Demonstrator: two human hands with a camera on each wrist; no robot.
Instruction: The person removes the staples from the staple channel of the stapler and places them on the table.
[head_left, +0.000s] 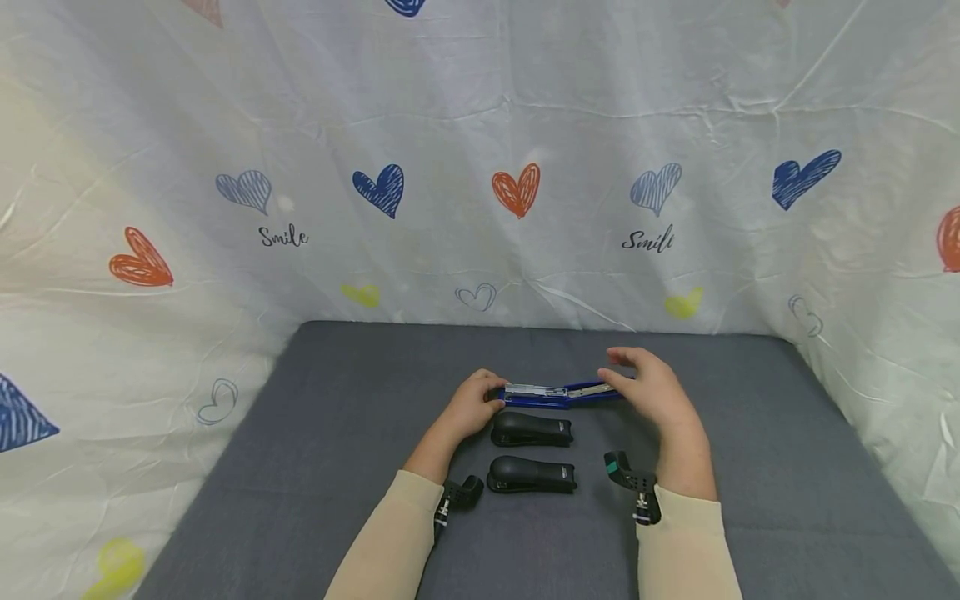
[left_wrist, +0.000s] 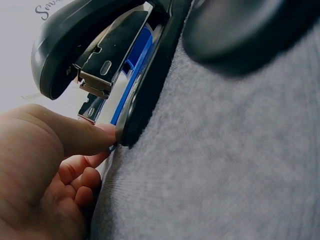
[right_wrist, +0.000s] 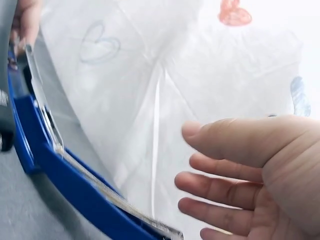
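Observation:
A blue stapler [head_left: 534,404] lies spread open at the back of two black staplers, its top arm folded out to the right. My left hand [head_left: 472,405] pinches its left end between thumb and fingers; in the left wrist view the thumb [left_wrist: 87,135] presses on that end, beside a black stapler's nose. Over the folded-out arm hovers my right hand [head_left: 654,390]. In the right wrist view its fingers [right_wrist: 220,190] are spread and relaxed, apart from the blue arm [right_wrist: 85,200], where a long metal strip [right_wrist: 107,192] shows.
The black staplers, one nearer the blue stapler [head_left: 531,430] and one closer to me [head_left: 531,475], lie parallel between my forearms. Everything rests on a grey cloth-covered table [head_left: 337,500]. A white curtain [head_left: 450,100] printed with hearts hangs behind and at both sides.

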